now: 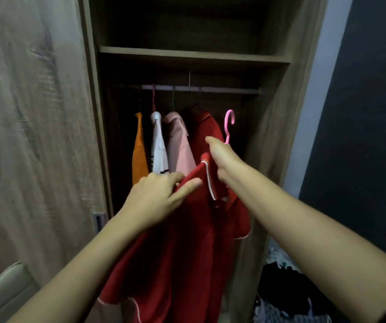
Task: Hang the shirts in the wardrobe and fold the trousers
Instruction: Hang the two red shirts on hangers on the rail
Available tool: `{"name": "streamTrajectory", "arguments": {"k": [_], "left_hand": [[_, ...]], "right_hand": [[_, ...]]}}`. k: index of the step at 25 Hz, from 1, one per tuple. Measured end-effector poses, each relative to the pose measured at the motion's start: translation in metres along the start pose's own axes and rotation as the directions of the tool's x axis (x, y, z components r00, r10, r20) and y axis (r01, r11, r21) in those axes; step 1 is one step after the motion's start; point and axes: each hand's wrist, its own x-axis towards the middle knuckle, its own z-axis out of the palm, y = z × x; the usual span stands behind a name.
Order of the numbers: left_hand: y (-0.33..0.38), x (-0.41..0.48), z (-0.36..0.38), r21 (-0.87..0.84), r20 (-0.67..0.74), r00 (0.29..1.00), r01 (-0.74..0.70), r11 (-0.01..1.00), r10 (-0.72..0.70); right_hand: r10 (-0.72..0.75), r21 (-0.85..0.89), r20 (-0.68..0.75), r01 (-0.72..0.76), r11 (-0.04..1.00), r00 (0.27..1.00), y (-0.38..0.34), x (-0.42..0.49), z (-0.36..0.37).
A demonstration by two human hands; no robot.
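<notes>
A red shirt point(175, 252) with white piping hangs from a pink hanger point(229, 123) in front of the open wardrobe. My right hand point(222, 157) grips the hanger just below its hook, which is well under the rail point(210, 89). My left hand point(159, 194) pinches the shirt's collar edge at its left shoulder. On the rail hang an orange shirt point(139, 155), a white shirt point(159, 150), a pink shirt point(180, 145) and another red garment point(204, 127).
The wardrobe's sliding door point(31, 136) stands at the left, its handle point(98, 220) low down. A shelf point(194, 54) runs above the rail. Dark patterned clothes point(287, 287) lie in a pile at the lower right beside a dark wall.
</notes>
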Motion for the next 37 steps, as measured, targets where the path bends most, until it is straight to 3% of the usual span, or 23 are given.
{"name": "streamTrajectory", "arguments": {"k": [2,4,8,12,18,21,24,27,31,37], "left_hand": [[0.012,0.014,-0.001,-0.149,0.077,0.996,0.048,0.988,-0.037],[0.010,0.037,0.011,-0.241,0.062,0.996,0.073,0.968,-0.060],[0.000,0.096,0.063,-0.204,-0.004,0.999,0.050,0.978,-0.052],[-0.008,0.172,0.113,-0.085,-0.016,0.998,0.054,0.995,-0.055],[-0.015,0.267,0.179,0.005,0.070,0.989,0.131,0.991,-0.131],[-0.018,0.281,0.199,0.030,-0.081,0.969,0.236,0.971,-0.233],[-0.021,0.289,0.206,-0.062,-0.218,0.953,0.201,0.978,-0.210],[-0.014,0.295,0.208,-0.163,-0.215,0.949,0.197,0.967,-0.229],[-0.007,0.301,0.217,-0.069,-0.172,0.961,0.206,0.976,-0.215],[-0.003,0.307,0.222,-0.074,-0.157,0.967,0.189,0.979,-0.199]], "right_hand": [[-0.008,-0.035,-0.044,0.006,0.999,0.999,-0.009,0.001,-0.015],[-0.033,-0.104,-0.068,0.026,0.994,0.997,-0.019,0.004,-0.031],[-0.124,-0.248,-0.102,0.096,0.964,0.987,-0.027,0.046,-0.071],[-0.167,-0.370,-0.014,0.150,0.917,0.986,-0.028,0.093,-0.090],[-0.277,-0.506,0.089,0.283,0.815,0.957,-0.029,0.158,-0.107],[-0.329,-0.654,0.083,0.300,0.695,0.941,-0.044,0.195,-0.108],[-0.372,-0.787,0.079,0.286,0.546,0.925,-0.063,0.235,-0.094],[-0.339,-0.837,0.108,0.270,0.476,0.934,-0.077,0.276,-0.074],[-0.344,-0.851,0.130,0.282,0.443,0.930,-0.082,0.320,-0.063],[-0.379,-0.845,0.204,0.357,0.397,0.903,-0.086,0.348,-0.052]]}}
